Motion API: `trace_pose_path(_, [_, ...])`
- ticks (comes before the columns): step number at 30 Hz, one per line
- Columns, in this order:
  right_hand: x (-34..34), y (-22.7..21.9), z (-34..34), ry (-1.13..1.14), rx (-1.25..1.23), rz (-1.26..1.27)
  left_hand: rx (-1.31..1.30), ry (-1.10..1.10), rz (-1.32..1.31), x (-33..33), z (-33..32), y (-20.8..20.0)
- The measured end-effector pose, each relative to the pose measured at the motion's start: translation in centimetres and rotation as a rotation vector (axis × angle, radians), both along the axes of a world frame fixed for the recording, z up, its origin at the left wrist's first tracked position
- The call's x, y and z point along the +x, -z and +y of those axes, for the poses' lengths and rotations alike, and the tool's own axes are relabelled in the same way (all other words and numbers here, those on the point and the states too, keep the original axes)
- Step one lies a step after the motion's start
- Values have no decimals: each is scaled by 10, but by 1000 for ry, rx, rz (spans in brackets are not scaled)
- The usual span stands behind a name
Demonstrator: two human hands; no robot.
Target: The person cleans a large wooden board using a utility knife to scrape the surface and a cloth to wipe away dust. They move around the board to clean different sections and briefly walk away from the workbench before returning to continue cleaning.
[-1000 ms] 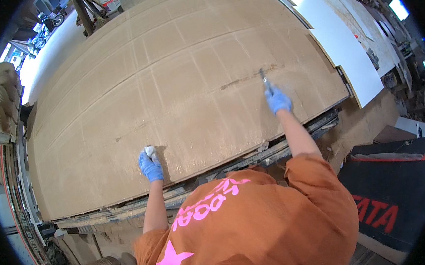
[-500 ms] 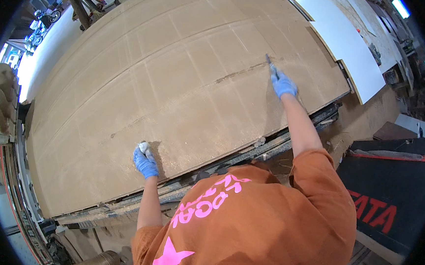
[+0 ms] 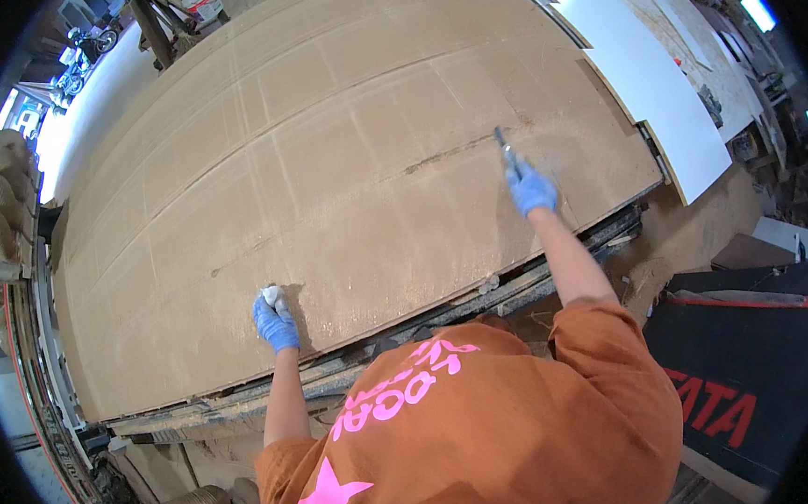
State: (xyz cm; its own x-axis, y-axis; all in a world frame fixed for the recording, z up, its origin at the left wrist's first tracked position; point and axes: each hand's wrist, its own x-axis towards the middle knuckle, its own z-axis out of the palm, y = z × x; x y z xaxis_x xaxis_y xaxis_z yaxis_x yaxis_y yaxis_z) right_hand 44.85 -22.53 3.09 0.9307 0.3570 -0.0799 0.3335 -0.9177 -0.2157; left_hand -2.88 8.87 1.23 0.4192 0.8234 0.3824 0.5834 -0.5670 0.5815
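The brown board (image 3: 164,329) lies flat in front of me, spreading from my near edge to the far side, dull and dusty, crossed by paler lines in a loose grid. A dark, rough streak (image 3: 448,154) runs across its right half, and shiny specks dot the near part. My gloved right hand (image 3: 531,188) grips a slim tool (image 3: 504,145), its tip by the streak's right end. My gloved left hand (image 3: 275,325), nearer and to the left, is curled around a white wad (image 3: 272,296).
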Motion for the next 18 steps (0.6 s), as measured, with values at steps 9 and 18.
trace_pose_path(9, [16, -9, -7, 79, 48, 9, -30, -7, -7, 4, -7, -8])
trace_pose_path(18, [51, -16, -24, 152, 29, 68, -71, -14, -26, -2, 1, 9])
